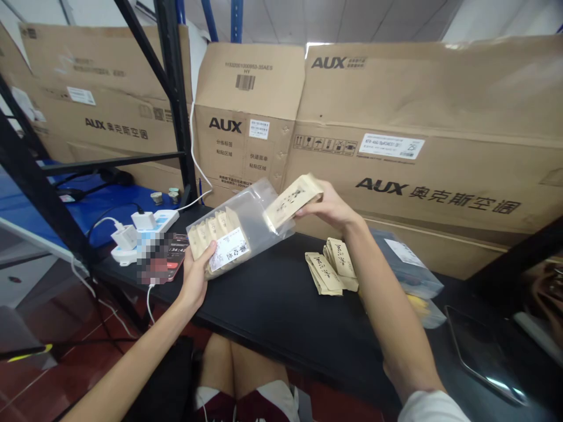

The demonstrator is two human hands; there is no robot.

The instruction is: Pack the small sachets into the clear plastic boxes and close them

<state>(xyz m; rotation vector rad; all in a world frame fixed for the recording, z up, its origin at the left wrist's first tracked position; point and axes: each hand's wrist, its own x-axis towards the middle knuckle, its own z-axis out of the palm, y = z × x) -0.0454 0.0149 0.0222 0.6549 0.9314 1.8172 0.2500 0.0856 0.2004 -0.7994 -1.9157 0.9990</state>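
My left hand (196,272) is closed around the lower left end of a clear plastic bag (250,205). Several small brown paper packets (222,221) stand in a row inside it, beside a white label (229,248) with handwriting. At the bag's open right end, my right hand (329,205) grips a brown paper packet (294,199) with dark writing. The packet's lower left end is at the bag's mouth; I cannot tell how far inside it reaches. Below my right forearm, more brown packets (324,274) lie in small stacks on the black table (264,305).
A white power strip (169,223) with plugged chargers and a phone (173,261) are at the left. On the right are more plastic bags (400,264) and a dark glossy device (484,351). Large cardboard boxes (417,117) line the back, near a black metal post (176,105).
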